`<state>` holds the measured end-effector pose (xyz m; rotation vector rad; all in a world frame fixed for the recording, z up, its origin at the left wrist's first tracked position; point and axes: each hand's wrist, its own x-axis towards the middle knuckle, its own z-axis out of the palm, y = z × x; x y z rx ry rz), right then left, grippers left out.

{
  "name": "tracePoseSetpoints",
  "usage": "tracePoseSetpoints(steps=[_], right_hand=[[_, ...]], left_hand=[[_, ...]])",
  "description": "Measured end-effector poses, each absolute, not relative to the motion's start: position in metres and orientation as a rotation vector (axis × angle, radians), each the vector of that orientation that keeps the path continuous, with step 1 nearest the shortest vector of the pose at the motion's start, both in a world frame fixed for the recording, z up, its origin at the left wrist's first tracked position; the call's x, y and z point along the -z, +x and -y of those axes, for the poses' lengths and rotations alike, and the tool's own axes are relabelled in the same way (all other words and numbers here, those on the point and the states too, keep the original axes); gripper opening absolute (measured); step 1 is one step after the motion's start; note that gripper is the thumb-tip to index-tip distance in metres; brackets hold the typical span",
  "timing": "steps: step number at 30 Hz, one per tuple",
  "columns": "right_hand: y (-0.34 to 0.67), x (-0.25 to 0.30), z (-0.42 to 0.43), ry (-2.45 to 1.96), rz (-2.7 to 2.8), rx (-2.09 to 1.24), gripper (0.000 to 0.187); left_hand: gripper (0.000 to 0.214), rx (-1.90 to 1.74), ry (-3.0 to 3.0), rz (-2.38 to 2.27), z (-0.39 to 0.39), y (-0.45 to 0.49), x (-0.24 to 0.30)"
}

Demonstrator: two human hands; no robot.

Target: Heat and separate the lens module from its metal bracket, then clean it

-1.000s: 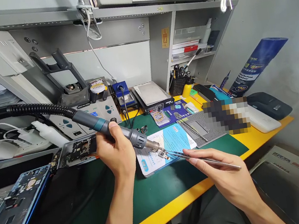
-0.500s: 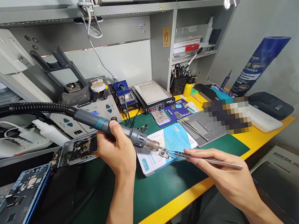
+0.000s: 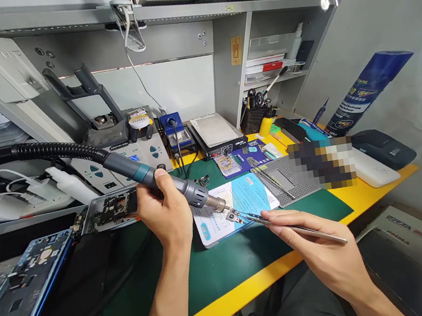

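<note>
My left hand (image 3: 167, 212) is wrapped round the grey handle of a hot air gun (image 3: 196, 194), its metal nozzle pointing down to the right. Just off the nozzle sits a small camera module (image 3: 231, 217) with a short flex tail. Between thumb and fingers, my right hand (image 3: 314, 237) pinches a pair of metal tweezers (image 3: 305, 229). Their tips reach the module's right edge; whether they grip it is too small to tell. Below lies a flat white and blue box (image 3: 216, 231) with printed text.
Opened phones (image 3: 28, 291) lie at the left. A perforated grey plate (image 3: 303, 189) with more tweezers is right of the box. Behind stand a rework station (image 3: 117, 166), a soldering station (image 3: 176, 137) and a heating plate (image 3: 217, 133). A blue spray can (image 3: 368, 92) is at the right.
The tweezers, my right hand and the camera module have shifted very slightly to the right. My left hand and the hot air gun hold almost the same place.
</note>
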<state>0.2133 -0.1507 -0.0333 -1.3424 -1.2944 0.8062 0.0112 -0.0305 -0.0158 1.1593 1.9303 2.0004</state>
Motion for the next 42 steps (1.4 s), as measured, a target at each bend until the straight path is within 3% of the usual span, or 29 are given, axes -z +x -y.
tracePoseSetpoints(steps=[42], right_hand=[[0.2098, 0.0386, 0.1520, -1.274, 1.278, -0.754, 0.011]], left_hand=[[0.029, -1.972, 1.178, -1.946, 0.0301, 0.0148, 0.0165]])
